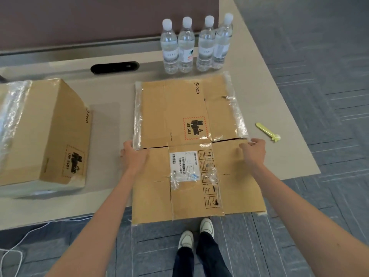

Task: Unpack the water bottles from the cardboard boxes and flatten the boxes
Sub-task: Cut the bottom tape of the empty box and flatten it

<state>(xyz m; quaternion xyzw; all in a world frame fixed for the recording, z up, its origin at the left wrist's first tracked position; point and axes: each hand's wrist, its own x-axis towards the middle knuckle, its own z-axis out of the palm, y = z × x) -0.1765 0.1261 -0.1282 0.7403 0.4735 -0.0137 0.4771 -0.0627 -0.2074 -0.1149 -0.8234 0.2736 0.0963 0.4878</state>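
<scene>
Fingers [127, 146] of the left hand [134, 156] curl over the left edge of the flat box [179, 108], right of a sealed box [50, 126] glossy with tape. The brown card lies on a smooth beige table [111, 120]; four clear ribbed bottles [196, 45] stand behind. The right hand [254, 151] seems to pinch the right edge, near a yellow cutter [267, 131]; grey carpet [329, 76] beyond.

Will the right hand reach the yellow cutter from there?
Probably yes. The cutter lies on bare table just beyond the right hand, with nothing between them, though that hand holds the flat box now.
</scene>
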